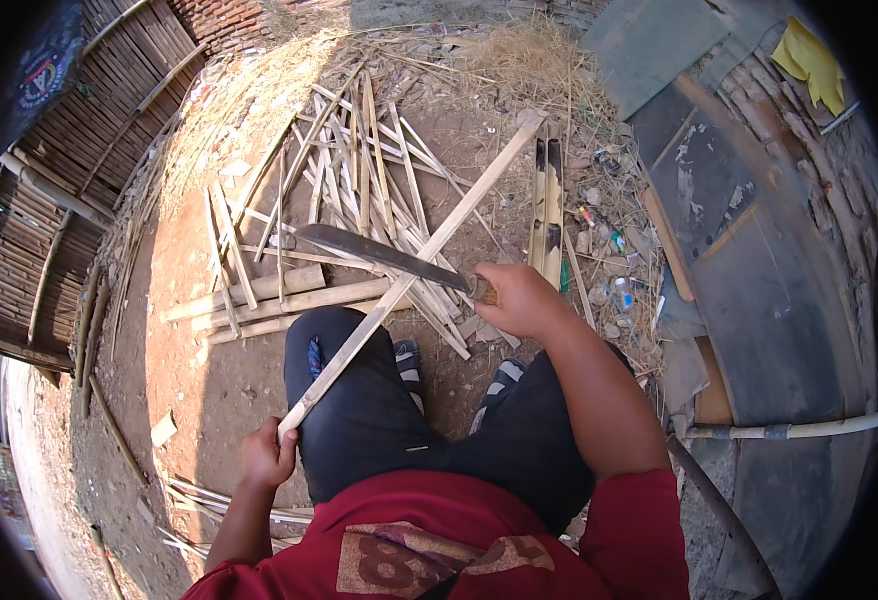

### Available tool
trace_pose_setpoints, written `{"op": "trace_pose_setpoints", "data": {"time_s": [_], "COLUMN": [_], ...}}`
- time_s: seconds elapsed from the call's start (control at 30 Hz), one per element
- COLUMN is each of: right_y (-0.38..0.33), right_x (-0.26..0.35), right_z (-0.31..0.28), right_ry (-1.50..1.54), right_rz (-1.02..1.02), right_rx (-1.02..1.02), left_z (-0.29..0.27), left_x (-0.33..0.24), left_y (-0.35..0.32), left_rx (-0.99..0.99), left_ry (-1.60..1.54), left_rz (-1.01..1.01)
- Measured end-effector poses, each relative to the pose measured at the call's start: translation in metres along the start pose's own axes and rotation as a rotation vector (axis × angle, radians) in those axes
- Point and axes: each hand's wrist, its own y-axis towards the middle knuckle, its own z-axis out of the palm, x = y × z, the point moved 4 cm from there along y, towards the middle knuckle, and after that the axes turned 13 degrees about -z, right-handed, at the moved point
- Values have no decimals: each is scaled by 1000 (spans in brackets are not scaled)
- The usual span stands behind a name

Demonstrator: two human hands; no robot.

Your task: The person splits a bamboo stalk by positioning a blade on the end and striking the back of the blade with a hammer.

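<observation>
My left hand (267,455) grips the near end of a long pale bamboo strip (459,212). The strip slants up and away to the right, passing over my left thigh. In my right hand (521,300) is the wooden handle of a machete (369,249), fingers wrapped round it. Its dark, broad blade points left and crosses the strip near the strip's middle. Whether the edge touches the strip, I cannot tell. Beyond the blade lies a loose pile of split bamboo strips (364,165) on the dirt.
Thick bamboo poles (269,302) lie left of my knees. Two split bamboo halves (547,200) rest at the right, near scattered litter (619,290). Dark boards (759,290) line the right side. A woven bamboo wall (89,150) stands left. More strips (229,505) lie by my left forearm.
</observation>
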Motion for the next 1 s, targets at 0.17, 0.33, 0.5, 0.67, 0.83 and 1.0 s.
{"op": "trace_pose_setpoints", "data": {"time_s": [0.17,0.33,0.5,0.67,0.83,1.0], "right_y": [3,-16,0,5,-8,1], "right_x": [27,-51,5,13,-61,12], "right_z": [-3,-47,-2,-4,-51,1], "right_ry": [-183,-101,-41,-86,-29,-62], "right_rz": [-104,365,-10,-22,412,6], "right_rx": [241,-231,25,222,-184,167], "left_z": [0,-14,-10,-24,-29,-16], "left_x": [21,5,14,9,-4,13], "left_y": [4,18,21,22,24,25], "left_rx": [49,105,207,337,369,339], "left_ry": [-141,-74,-271,-254,-69,-221], "left_rz": [8,15,53,13,-132,-123]}}
